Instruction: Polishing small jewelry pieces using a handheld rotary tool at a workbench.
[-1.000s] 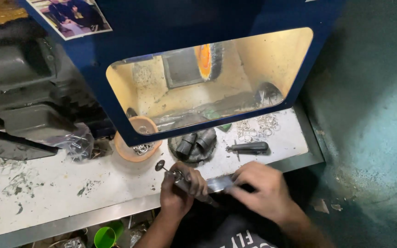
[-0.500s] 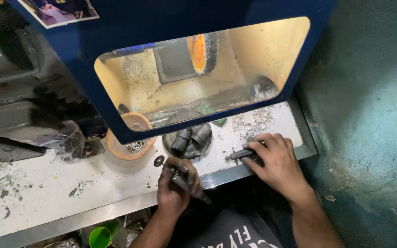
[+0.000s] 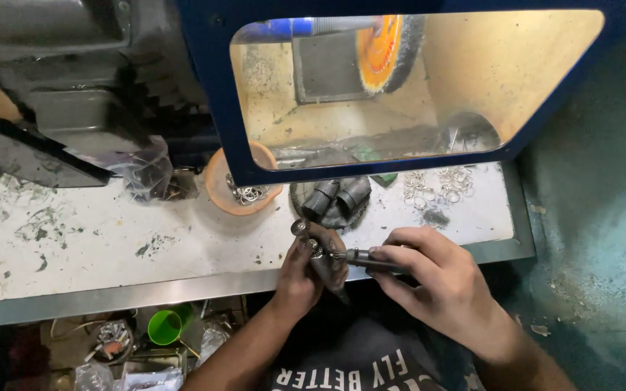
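My left hand [image 3: 306, 271] grips a dark tapered metal rod [image 3: 318, 257] with small silver rings threaded on it, held over the front edge of the white bench [image 3: 96, 246]. My right hand [image 3: 436, 279] holds a dark-handled pick tool [image 3: 371, 259] whose thin tip meets the rings on the rod. Loose silver rings [image 3: 436, 185] lie scattered on the bench behind my right hand. An orange bowl [image 3: 215, 185] with more rings stands behind my left hand.
A blue polishing cabinet [image 3: 211, 94] with a lit window holds an orange-centred brush wheel [image 3: 389, 43]. A dark round holder with grey cylinders [image 3: 335, 199] sits below it. A clear plastic bag [image 3: 146, 174] and grey machinery [image 3: 52, 80] stand at the left. A green cup [image 3: 164, 326] lies below the bench.
My right hand took the dark-handled tool from the bench and brought it back to the rod in my left hand. The view shifted closer to the cabinet.
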